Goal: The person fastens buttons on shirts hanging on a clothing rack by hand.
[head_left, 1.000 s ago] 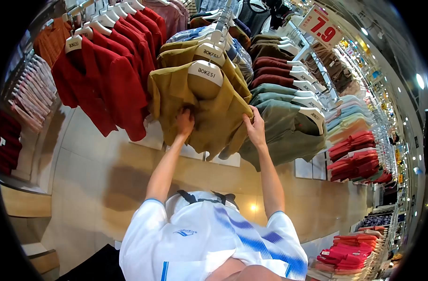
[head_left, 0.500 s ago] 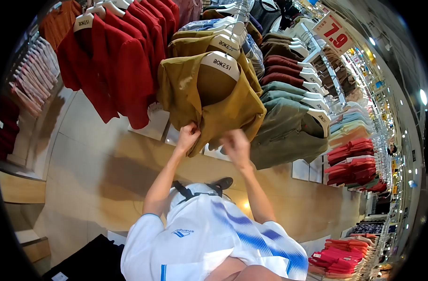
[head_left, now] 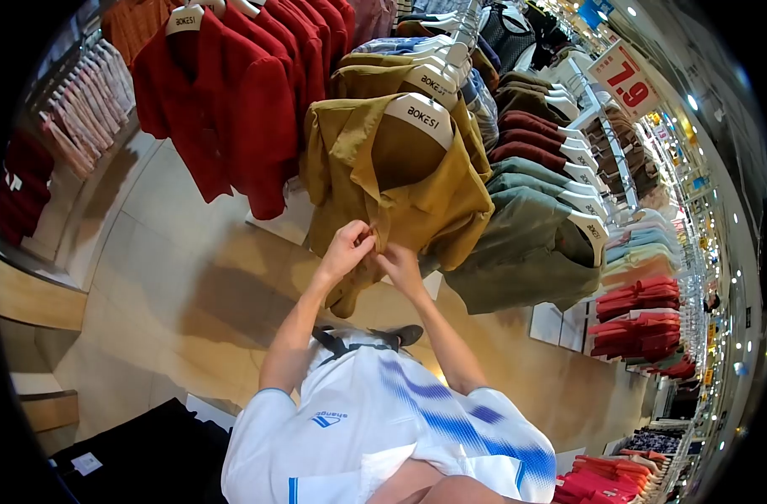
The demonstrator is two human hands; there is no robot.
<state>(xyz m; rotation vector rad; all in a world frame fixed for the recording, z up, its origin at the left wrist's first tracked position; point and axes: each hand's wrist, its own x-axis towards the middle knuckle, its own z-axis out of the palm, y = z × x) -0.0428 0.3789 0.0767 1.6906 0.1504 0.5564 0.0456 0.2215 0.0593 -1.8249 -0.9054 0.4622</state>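
A mustard-coloured jacket (head_left: 451,197) hangs in front of me on a white hanger (head_left: 419,118) lettered BOKESI. Its collar is spread around the hanger and the front edges meet lower down. My left hand (head_left: 346,250) pinches the front edge of the jacket, fingers closed on the cloth. Close beside it, my right hand (head_left: 400,267) has its fingers on the same front edge, pressed together at the cloth. Whether a button lies between the fingertips is too small to tell.
Red jackets (head_left: 232,109) hang to the left, and grey-green jackets (head_left: 526,252) to the right. A metal rail (head_left: 463,34) carries the hangers. A price sign (head_left: 623,80) reads 7.9. Black cloth (head_left: 148,454) lies at lower left, near the tiled floor (head_left: 173,277).
My right hand has come left and down onto the jacket's front edge, beside my left hand. The view has shifted, so the racks appear slightly farther right.
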